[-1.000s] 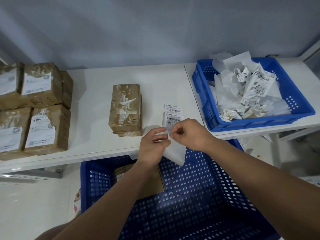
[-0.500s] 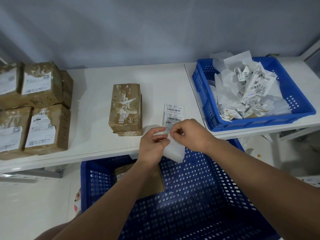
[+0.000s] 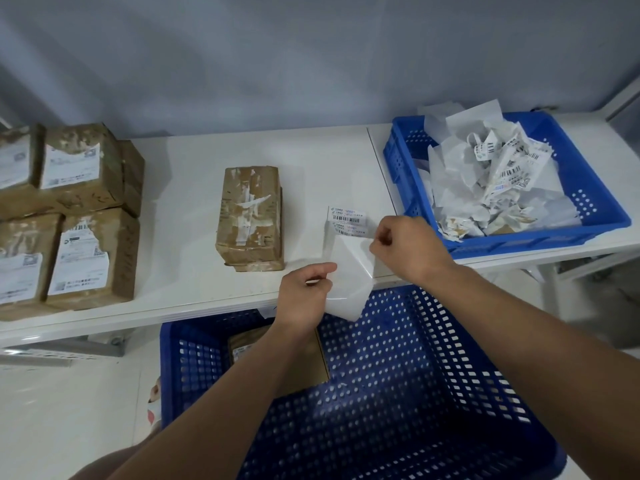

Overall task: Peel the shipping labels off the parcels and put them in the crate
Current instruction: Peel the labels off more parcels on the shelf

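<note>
A white shipping label [image 3: 348,221] with barcodes is being pulled apart from its glossy backing sheet [image 3: 349,278] above the table's front edge. My left hand [image 3: 304,299] pinches the lower backing sheet. My right hand [image 3: 405,247] pinches the label's upper layer. A brown parcel [image 3: 250,216] with its label torn off lies mid-table, left of my hands. At the back right stands a blue crate [image 3: 581,199] filled with crumpled peeled labels [image 3: 491,178].
Several labelled brown parcels [image 3: 69,216] are stacked at the table's left end. A large blue perforated crate [image 3: 398,393] sits below the white table [image 3: 194,188] in front of me, holding a brown parcel [image 3: 301,358] partly hidden by my left arm.
My hands have drawn apart: the right hand moved up and right, the left stayed low, so the label and backing sheet are now separated much further.
</note>
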